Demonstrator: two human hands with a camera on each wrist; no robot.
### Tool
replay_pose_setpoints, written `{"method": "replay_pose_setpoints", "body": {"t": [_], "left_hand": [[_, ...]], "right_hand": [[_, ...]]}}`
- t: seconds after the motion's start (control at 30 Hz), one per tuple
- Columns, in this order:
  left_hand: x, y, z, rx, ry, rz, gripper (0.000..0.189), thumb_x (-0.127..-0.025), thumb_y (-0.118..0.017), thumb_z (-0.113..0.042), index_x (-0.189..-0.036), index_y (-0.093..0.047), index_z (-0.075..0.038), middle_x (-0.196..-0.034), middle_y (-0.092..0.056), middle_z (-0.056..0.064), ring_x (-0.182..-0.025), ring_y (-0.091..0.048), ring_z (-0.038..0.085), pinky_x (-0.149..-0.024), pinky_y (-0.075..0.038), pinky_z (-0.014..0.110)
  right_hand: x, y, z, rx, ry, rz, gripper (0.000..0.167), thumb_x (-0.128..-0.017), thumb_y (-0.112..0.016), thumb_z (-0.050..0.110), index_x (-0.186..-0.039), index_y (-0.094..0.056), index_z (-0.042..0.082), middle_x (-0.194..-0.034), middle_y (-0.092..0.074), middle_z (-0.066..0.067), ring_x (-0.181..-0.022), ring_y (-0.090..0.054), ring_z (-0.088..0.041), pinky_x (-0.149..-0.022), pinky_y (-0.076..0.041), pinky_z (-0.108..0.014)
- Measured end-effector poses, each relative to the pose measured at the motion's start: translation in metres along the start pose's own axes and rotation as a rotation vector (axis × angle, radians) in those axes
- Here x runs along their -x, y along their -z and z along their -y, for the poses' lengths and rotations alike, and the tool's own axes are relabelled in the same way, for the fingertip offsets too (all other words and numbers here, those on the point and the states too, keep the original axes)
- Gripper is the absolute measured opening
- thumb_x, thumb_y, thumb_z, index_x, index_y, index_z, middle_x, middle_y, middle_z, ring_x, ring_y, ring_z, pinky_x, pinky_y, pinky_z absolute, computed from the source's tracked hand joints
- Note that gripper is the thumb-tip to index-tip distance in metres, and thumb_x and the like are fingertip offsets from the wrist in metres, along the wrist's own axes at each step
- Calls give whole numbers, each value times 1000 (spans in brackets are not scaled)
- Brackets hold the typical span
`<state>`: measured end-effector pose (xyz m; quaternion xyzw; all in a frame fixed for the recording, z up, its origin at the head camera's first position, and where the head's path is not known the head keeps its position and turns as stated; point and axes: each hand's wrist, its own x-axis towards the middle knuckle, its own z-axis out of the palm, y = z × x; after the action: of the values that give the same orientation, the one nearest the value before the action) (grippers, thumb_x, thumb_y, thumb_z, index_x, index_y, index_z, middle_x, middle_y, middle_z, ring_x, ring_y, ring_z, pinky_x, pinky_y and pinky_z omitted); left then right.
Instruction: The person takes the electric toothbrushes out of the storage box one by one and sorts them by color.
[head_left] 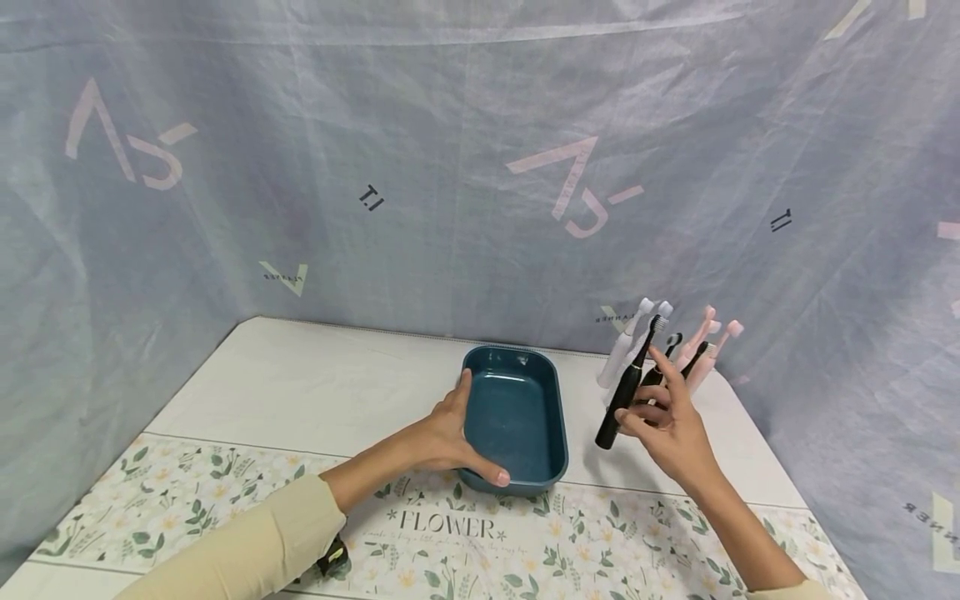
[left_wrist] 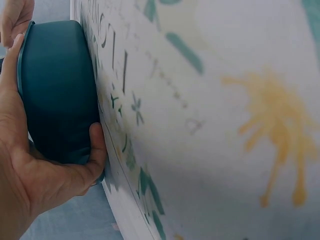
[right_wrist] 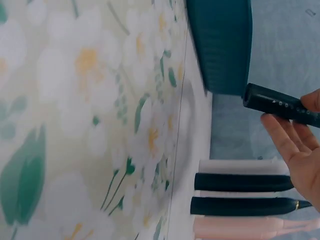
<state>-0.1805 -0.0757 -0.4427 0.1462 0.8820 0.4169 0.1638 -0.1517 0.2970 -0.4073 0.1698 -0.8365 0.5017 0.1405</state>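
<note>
A black electric toothbrush (head_left: 621, 407) is pinched in my right hand (head_left: 678, 433). It tilts with its brush head up, raised off the table to the right of a dark teal tray (head_left: 561, 417). My left hand (head_left: 438, 437) holds that tray at its near left corner, the thumb on the near rim and fingers along the left side. In the left wrist view the fingers bend round the tray's outer wall (left_wrist: 60, 90). Behind my right hand stand more electric toothbrushes, white (head_left: 618, 354), black (right_wrist: 242, 206) and pink (head_left: 720, 350), partly hidden by the hand.
The table's back part (head_left: 315, 375) is plain white; a floral cover (head_left: 225, 500) lettered FLOWER lies across its front. A grey printed curtain (head_left: 450, 167) hangs behind and at both sides. Below the left sleeve a small dark object (head_left: 333, 557) shows partly.
</note>
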Motion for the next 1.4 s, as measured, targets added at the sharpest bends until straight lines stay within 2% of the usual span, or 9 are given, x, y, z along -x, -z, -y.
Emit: {"method": "replay_pose_setpoints", "body": {"t": [0.13,0.27,0.5,0.7,0.83,1.03,1.2,1.27,1.4], "left_hand": [[0,0,0,10,0,1,177,-61,-108,-68,-181,17,-32,-192,2,13,-178,-8,44,-136,-28,74],[1,0,0,14,-2,3,177,-61,-108,-68,-181,17,-32,-192,3,12,-178,-7,43,-136,-27,74],[1,1,-1,8,-12,5,177,-62,-108,-68,-181,17,-31,-192,3,12,-178,-7,43,-136,-28,74],[1,1,-1,4,-9,8,177,-62,-107,-69,-181,18,-31,-192,3,12,-178,-8,43,-136,-28,74],[1,2,-1,9,-6,9,177,-62,-107,-69,-181,18,-31,-192,2,12,-178,-8,43,-136,-28,75],[1,1,0,14,-9,9,177,-61,-108,-68,-181,17,-30,-192,3,12,-178,-7,43,-136,-27,74],[1,1,0,19,-10,8,177,-62,-108,-67,-181,17,-31,-192,3,12,-178,-7,43,-136,-28,74],[1,1,0,21,-10,8,177,-62,-108,-67,-181,17,-31,-192,2,12,-178,-8,43,-136,-28,74],[0,1,-1,17,-11,5,177,-62,-108,-68,-181,17,-31,-192,2,12,-178,-9,43,-136,-29,74]], "right_hand": [[2,5,-7,33,-4,-38,106,-104,-72,-9,-184,-14,32,-127,-62,-13,-103,-74,10,-84,-65,-18],[4,9,-16,13,-8,-81,107,-102,-73,-12,-183,-16,30,-121,-63,1,-100,-75,9,-82,-65,-17],[5,14,-32,-48,65,-120,108,-96,-71,-24,-179,-18,20,-116,-69,9,-99,-76,6,-81,-65,-15],[7,16,-39,53,80,-158,105,-96,-73,-20,-178,-17,16,-116,-69,23,-102,-72,14,-82,-61,-9],[7,17,-41,108,61,-170,104,-97,-74,-17,-178,-16,16,-116,-67,26,-101,-69,18,-82,-60,-7],[9,17,-44,190,28,-181,104,-98,-79,-11,-177,-17,17,-115,-65,22,-99,-66,22,-77,-56,-5],[10,17,-45,211,-27,-186,104,-99,-81,-8,-177,-18,18,-115,-67,14,-98,-65,23,-74,-56,-5],[11,17,-46,221,-39,-185,104,-99,-82,-7,-176,-18,18,-117,-70,7,-98,-64,24,-73,-55,-5],[12,17,-46,231,-57,-184,102,-99,-82,-5,-176,-18,16,-120,-74,-19,-96,-62,27,-72,-54,-5]]}}
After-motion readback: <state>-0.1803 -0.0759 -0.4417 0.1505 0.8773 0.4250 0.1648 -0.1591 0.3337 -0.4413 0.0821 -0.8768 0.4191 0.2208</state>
